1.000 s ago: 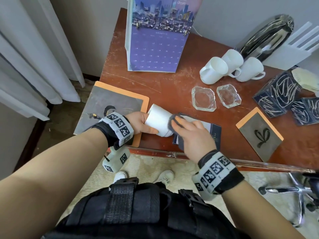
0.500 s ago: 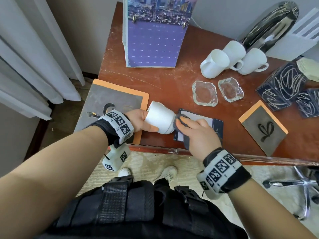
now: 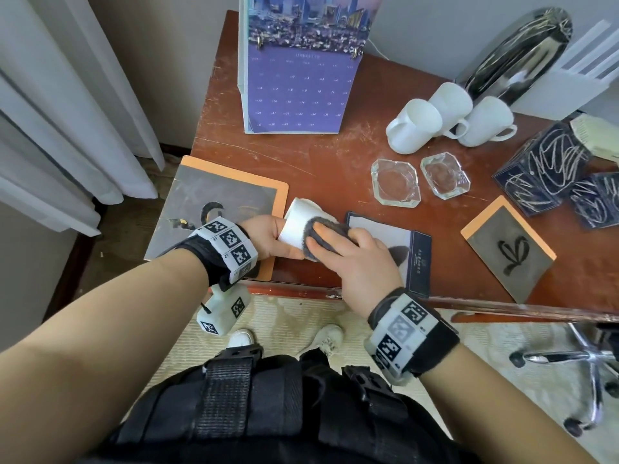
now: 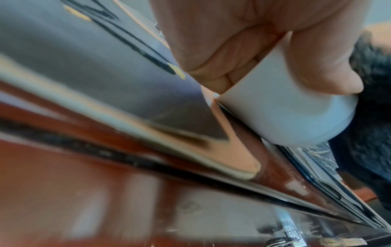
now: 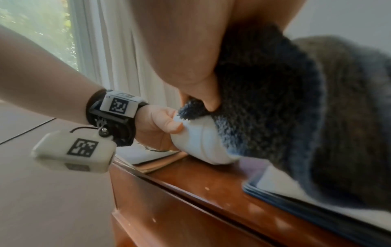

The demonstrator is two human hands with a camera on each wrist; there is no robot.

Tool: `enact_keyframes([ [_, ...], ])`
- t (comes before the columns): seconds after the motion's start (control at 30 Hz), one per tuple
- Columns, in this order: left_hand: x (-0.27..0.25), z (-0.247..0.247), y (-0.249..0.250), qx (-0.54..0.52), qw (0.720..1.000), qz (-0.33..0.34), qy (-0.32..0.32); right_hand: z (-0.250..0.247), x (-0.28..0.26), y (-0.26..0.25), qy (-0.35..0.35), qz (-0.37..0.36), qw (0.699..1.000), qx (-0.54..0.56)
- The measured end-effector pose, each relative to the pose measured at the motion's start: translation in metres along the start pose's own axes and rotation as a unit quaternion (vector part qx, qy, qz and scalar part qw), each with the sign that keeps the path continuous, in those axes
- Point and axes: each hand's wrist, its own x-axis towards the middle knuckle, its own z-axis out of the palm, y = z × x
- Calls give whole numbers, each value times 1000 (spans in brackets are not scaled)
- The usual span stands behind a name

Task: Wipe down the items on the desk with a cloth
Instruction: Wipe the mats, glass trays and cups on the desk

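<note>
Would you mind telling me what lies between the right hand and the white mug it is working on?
A dark grey cloth lies between the right hand and the white mug, seen in the head and right wrist views.

Bare forearms, no sleeves. Each wrist has a black strap with a white band (image 3: 231, 244) of square black-and-white markers; right wrist band (image 3: 402, 333) the same. White marker-tagged box (image 3: 222, 311) hangs under the left wrist on a thin black cable. Black strapped vest (image 3: 268, 406) on the torso, white shoes (image 3: 330, 336).
</note>
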Motion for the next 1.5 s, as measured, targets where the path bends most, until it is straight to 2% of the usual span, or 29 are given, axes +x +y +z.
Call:
enact_keyframes([
  [0.1, -2, 3, 4, -32, 999, -7, 26, -10, -12, 13, -44, 53, 997, 22],
  [0.23, -2, 6, 13, -32, 999, -28, 10, -27, -18, 24, -114, 163, 978, 68],
  [0.27, 0, 7, 15, -31, 999, -32, 28, -30, -19, 25, -119, 176, 974, 76],
  [0.4, 15, 7, 13, -124, 983, -70, 116, -35, -20, 26, -116, 177, 971, 109],
  [0.53, 2, 19, 36, -162, 978, -69, 108, -34, -23, 37, -110, 170, 971, 129],
  [0.67, -3, 34, 27, -168, 973, -65, 143, -38, -20, 53, -98, 171, 965, 172],
  [0.77, -5, 37, 19, -156, 974, -64, 150, -38, -10, 55, -57, 114, 979, 160],
  [0.9, -7, 41, 8, -111, 978, -64, 164, -26, 21, 32, 19, -50, 993, 103],
  [0.97, -9, 42, 13, -54, 981, -63, 177, -13, 32, 19, 34, -100, 993, 60],
  [1.03, -9, 43, 12, -29, 982, -52, 179, -4, 34, 16, 28, -105, 993, 47],
  [1.17, -8, 42, 7, -89, 982, -47, 162, 1, 11, 43, -7, -80, 996, 44],
  [1.27, -6, 44, 7, -85, 980, -44, 176, -5, 6, 65, -64, -19, 997, 44],
  [1.3, -6, 44, 8, -80, 979, -52, 181, -7, 8, 69, -60, -7, 997, 46],
  [1.43, -8, 43, 10, -56, 979, -59, 185, -25, 34, 44, 9, -61, 997, 45],
  [1.5, -10, 45, 12, -17, 981, -58, 183, -27, 43, 19, -54, -88, 994, 46],
])
